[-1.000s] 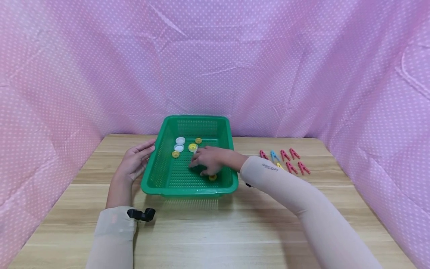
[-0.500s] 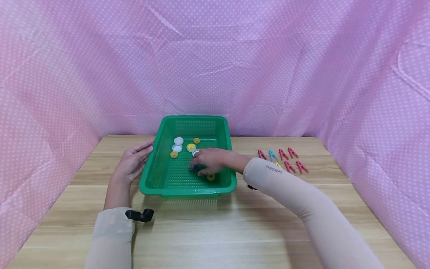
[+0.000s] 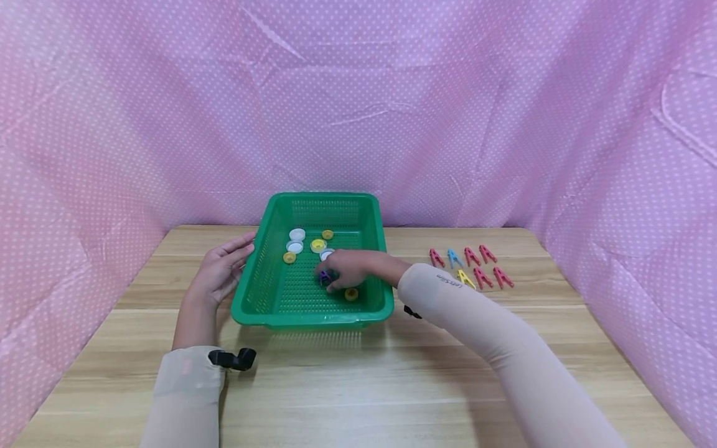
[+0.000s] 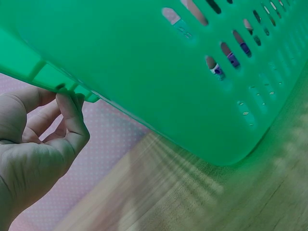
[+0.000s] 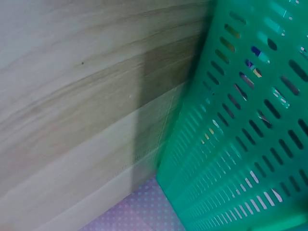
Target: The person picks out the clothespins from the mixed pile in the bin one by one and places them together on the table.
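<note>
A green plastic basket [image 3: 316,319] stands on the wooden table. My left hand [image 3: 221,270] is at its left side; in the left wrist view the thumb and fingers [image 4: 72,118] grip the basket's rim. Reaching over the right wall, my right hand [image 3: 350,269] is down inside the basket. Between its thumb and index finger is a purple clothespin [image 3: 324,277], partly covered by the fingers. Around it lie white caps [image 3: 297,234], a yellow-centred cap [image 3: 318,246] and small amber caps [image 3: 289,257], one [image 3: 351,294] just below the right hand. The right wrist view shows purple through the slots.
To the right of the basket lie several red clothespins [image 3: 483,277], a blue clothespin [image 3: 455,258] and a yellow clothespin [image 3: 466,279] in two rows on the table [image 3: 347,398]. A pink dotted curtain [image 3: 358,112] hangs behind and along both sides.
The right hand shifts slightly inside the basket, and the purple clothespin now shows at its fingertips. More of the yellow clothespin is visible past the right sleeve. The left hand stays at the rim.
</note>
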Action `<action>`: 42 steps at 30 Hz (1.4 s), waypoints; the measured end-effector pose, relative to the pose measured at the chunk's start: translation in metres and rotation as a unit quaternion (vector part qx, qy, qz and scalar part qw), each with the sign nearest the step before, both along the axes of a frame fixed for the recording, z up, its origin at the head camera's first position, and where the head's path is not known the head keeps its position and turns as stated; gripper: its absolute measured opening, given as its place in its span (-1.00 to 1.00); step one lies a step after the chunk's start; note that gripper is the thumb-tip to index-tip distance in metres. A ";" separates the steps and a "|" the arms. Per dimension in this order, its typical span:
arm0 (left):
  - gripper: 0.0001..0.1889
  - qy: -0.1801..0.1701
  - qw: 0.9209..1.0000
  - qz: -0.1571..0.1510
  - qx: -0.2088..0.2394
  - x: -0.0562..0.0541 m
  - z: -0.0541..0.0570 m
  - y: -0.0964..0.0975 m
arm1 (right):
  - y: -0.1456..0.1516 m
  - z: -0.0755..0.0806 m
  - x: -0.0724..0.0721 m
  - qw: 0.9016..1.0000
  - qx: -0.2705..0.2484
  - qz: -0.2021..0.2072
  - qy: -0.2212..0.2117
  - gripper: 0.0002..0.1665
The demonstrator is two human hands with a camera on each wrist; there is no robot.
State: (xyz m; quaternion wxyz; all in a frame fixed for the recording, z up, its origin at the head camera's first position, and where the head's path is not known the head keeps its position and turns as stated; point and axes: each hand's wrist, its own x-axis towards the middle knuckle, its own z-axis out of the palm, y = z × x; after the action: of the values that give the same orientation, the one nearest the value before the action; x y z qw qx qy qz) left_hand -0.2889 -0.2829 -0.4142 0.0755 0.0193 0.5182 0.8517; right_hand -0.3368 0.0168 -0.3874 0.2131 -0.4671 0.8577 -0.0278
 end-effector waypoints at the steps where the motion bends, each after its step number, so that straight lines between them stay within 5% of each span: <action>1: -0.65 -0.001 1.000 0.000 -0.001 0.000 0.000 0.000 | 0.000 0.000 0.000 1.000 0.003 0.003 -0.002 -0.41; 27: -0.67 0.005 1.000 0.000 0.000 -0.004 -0.003 0.001 | 0.000 -0.003 0.000 0.999 -0.033 0.007 0.026 -0.64; 33: -0.67 0.003 1.000 -0.002 -0.006 -0.003 -0.002 0.001 | -0.002 -0.005 0.001 0.999 -0.001 -0.013 0.045 -0.49; 42: -0.66 0.003 1.000 -0.004 -0.010 0.000 -0.001 0.000 | -0.006 -0.006 0.003 0.997 0.036 -0.019 0.065 -0.53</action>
State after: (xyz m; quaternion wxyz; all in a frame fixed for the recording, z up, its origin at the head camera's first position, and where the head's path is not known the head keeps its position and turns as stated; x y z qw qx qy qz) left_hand -0.2894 -0.2830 -0.4151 0.0778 0.0228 0.5265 0.8463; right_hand -0.3336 0.0107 -0.3934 0.1728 -0.4435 0.8790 0.0298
